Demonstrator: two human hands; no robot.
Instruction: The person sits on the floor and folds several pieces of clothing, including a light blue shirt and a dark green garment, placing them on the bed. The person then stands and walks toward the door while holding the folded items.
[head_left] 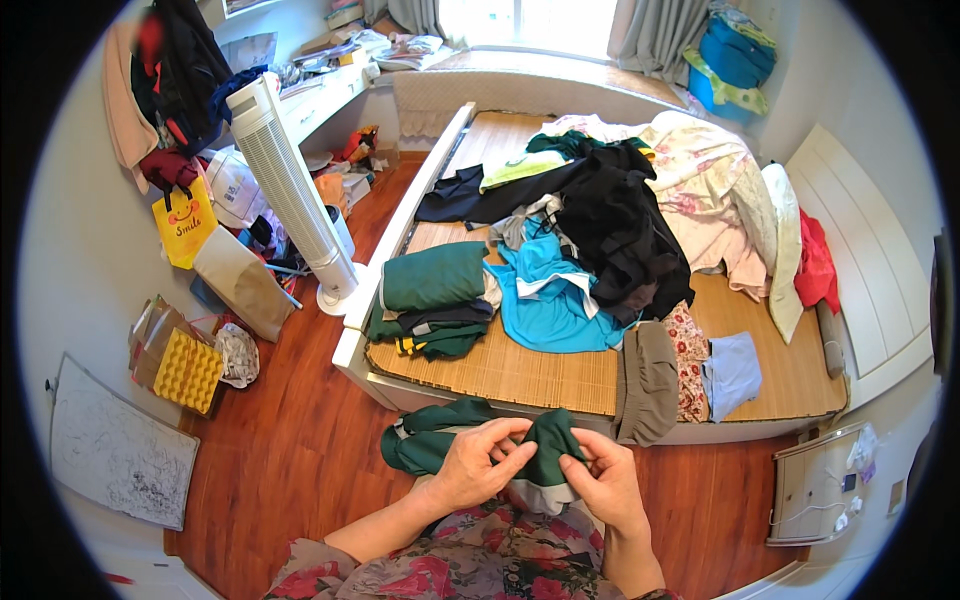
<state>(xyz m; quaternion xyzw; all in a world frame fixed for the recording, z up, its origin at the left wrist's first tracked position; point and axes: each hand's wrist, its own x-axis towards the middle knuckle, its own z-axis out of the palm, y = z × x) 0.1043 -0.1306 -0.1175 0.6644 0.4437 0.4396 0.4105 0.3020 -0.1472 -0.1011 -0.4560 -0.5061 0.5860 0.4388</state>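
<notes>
Both of my hands are in front of my body, on a dark green garment (549, 447) with a pale grey section. My left hand (478, 466) is closed, its fingers pinching the cloth at one side. On the other side my right hand (608, 484) grips a bunched green part between thumb and fingers. The rest of the garment trails to the left, below the bed's near edge. What kind of garment it is cannot be made out. Nearest on the bed lie a stack of folded green clothes (434, 277), a bright blue garment (555, 300) and brown-grey shorts (647, 385).
A bed with a bamboo mat (540, 378) spreads ahead, bearing a black clothes heap (620, 215) and a floral quilt (705, 160). Left of it stand a white tower fan (295, 185), a paper bag (243, 283), a yellow egg tray (187, 370) and a whiteboard (120, 440).
</notes>
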